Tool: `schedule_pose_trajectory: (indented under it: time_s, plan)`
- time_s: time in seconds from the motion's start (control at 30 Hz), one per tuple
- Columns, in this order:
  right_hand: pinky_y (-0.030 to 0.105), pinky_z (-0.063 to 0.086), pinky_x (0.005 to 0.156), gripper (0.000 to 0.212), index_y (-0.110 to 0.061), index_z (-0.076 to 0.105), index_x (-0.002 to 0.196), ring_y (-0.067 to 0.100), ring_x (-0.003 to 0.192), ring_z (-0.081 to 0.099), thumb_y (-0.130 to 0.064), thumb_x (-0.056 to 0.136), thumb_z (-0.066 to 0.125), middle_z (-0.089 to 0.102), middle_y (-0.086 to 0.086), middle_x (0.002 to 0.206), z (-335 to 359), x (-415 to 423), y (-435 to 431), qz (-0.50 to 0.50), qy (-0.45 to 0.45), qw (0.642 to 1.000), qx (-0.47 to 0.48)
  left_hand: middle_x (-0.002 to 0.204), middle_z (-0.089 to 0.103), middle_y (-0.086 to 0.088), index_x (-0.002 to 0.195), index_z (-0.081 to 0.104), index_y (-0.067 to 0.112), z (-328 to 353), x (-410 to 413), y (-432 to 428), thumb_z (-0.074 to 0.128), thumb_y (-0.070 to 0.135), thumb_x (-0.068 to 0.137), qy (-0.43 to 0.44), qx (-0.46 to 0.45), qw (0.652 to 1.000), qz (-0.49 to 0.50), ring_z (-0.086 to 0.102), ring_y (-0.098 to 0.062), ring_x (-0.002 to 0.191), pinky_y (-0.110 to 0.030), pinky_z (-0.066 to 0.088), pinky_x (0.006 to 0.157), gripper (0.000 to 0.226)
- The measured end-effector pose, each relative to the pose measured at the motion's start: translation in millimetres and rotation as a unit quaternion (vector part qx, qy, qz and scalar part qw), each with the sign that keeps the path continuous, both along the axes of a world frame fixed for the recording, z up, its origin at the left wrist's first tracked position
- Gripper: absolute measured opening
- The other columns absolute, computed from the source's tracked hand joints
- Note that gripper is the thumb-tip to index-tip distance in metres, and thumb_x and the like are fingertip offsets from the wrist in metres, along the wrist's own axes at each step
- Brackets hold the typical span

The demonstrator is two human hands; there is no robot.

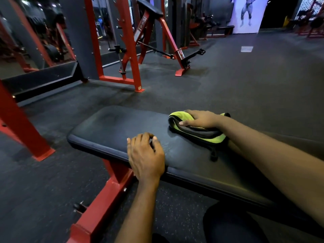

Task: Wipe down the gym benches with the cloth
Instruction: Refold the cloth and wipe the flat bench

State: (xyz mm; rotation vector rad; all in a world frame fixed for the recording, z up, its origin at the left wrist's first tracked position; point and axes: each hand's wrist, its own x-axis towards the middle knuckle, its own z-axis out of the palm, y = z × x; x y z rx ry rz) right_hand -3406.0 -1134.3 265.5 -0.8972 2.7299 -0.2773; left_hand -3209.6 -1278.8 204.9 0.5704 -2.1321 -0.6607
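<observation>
A flat black padded bench (112, 127) on a red steel frame runs from the centre toward the lower right. A folded green and black cloth (198, 133) lies on the pad near its far side. My right hand (201, 119) grips the cloth from above, the thumb tucked into the fold, pressing it onto the pad. My left hand (146, 155) rests on the near edge of the pad, with the fingers bent against the surface and holding nothing.
A second black bench (43, 81) stands at the left behind a red upright (19, 123). Red rack frames (129, 55) and a slanted machine (168, 37) stand beyond. Dark rubber floor (254, 81) spreads to the right. My knee (228, 223) is under the bench edge.
</observation>
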Motion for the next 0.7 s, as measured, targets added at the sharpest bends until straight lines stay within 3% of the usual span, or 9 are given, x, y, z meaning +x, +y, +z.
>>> schedule_pose_trajectory:
  time_s: [0.07,0.17,0.3,0.4,0.5,0.7]
  plan:
    - [0.043,0.036,0.106,0.083,-0.028,0.032,0.148,0.033,0.134,0.046,-0.081,0.084,0.040,0.045,0.009,0.151,0,-1,-4,-0.011,-0.005,1.000,0.023,0.087,0.061,0.004,0.084,0.059,0.020,1,2,0,0.041,0.037,0.088,-0.007,0.009,1.000,-0.007,0.054,-0.018,0.090,-0.044,0.036,0.109,0.025]
    - [0.046,0.035,0.110,0.096,-0.020,0.030,0.152,0.035,0.138,0.041,-0.086,0.082,0.030,0.039,0.015,0.154,3,-5,-37,-0.057,0.013,0.995,0.078,0.092,0.059,0.006,0.088,0.058,0.023,8,6,-1,0.043,0.043,0.092,-0.066,-0.009,0.998,-0.019,0.050,-0.016,0.094,-0.043,0.045,0.089,0.025]
    - [0.045,0.033,0.109,0.093,-0.016,0.030,0.153,0.034,0.141,0.038,-0.082,0.087,0.028,0.037,0.013,0.156,2,-13,-85,-0.041,0.043,0.996,0.073,0.093,0.062,-0.005,0.088,0.059,0.018,23,-2,-53,0.044,0.043,0.095,-0.074,-0.003,0.997,-0.021,0.056,-0.027,0.094,-0.038,0.041,0.073,0.030]
    - [0.044,0.034,0.108,0.091,-0.012,0.029,0.151,0.036,0.139,0.041,-0.079,0.088,0.032,0.039,0.019,0.153,-2,-15,-83,0.007,0.015,0.999,0.042,0.098,0.064,-0.008,0.092,0.064,0.014,22,-12,-103,0.050,0.037,0.095,-0.074,0.041,0.996,0.012,0.058,-0.030,0.101,-0.039,0.043,0.079,0.026]
    - [0.043,0.034,0.106,0.093,-0.013,0.027,0.153,0.037,0.137,0.041,-0.079,0.087,0.033,0.040,0.021,0.152,-4,-25,-84,0.007,-0.010,0.999,0.044,0.090,0.064,-0.007,0.084,0.061,0.014,18,-18,-112,0.051,0.033,0.095,-0.046,0.051,0.997,0.046,0.057,-0.030,0.094,-0.040,0.044,0.079,0.024]
    - [0.043,0.038,0.108,0.094,-0.013,0.041,0.146,0.034,0.135,0.045,-0.083,0.084,0.035,0.045,0.016,0.150,1,-35,-167,0.025,-0.009,1.000,0.015,0.080,0.058,0.001,0.076,0.054,0.015,9,-20,-115,0.048,0.027,0.095,-0.013,0.044,0.997,0.057,0.052,-0.021,0.086,-0.040,0.043,0.073,0.023]
